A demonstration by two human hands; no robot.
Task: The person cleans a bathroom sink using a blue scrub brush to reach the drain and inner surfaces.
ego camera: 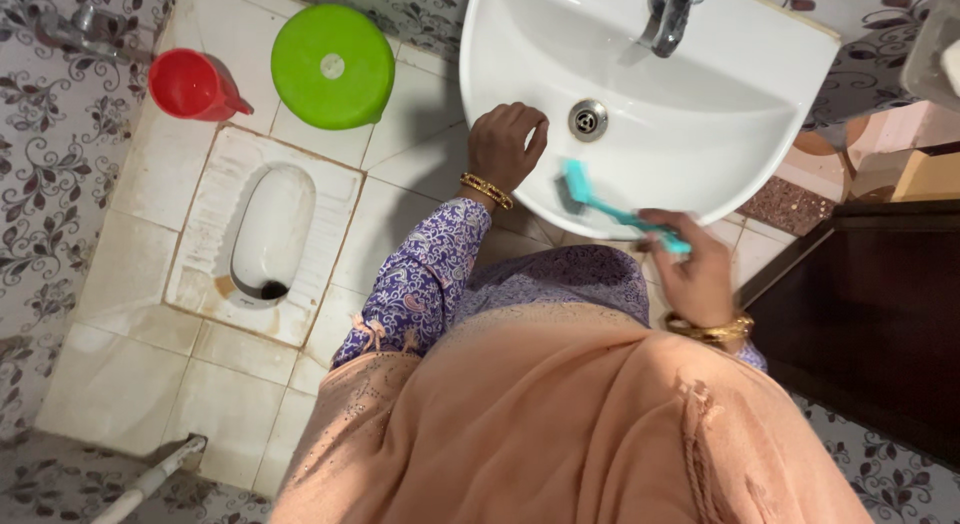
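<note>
A white wash basin (pixel 720 124) hangs on the wall ahead, with a metal drain (pixel 588 119) in its bowl and a metal tap (pixel 670 14) above. My left hand (pixel 505 144) grips the basin's near-left rim. My right hand (pixel 700 274) holds the handle of a turquoise brush (pixel 600 199); the brush head lies on the inside of the bowl near the front edge, below the drain. Gold bangles circle both wrists.
Below left, a white squat toilet pan (pixel 268 234) is set in the tiled floor. A green round stool (pixel 333 66) and a red mug (pixel 192 85) stand behind it, under a wall tap (pixel 85 29). A white pole (pixel 150 479) lies at bottom left. A dark wooden door (pixel 870 314) is at right.
</note>
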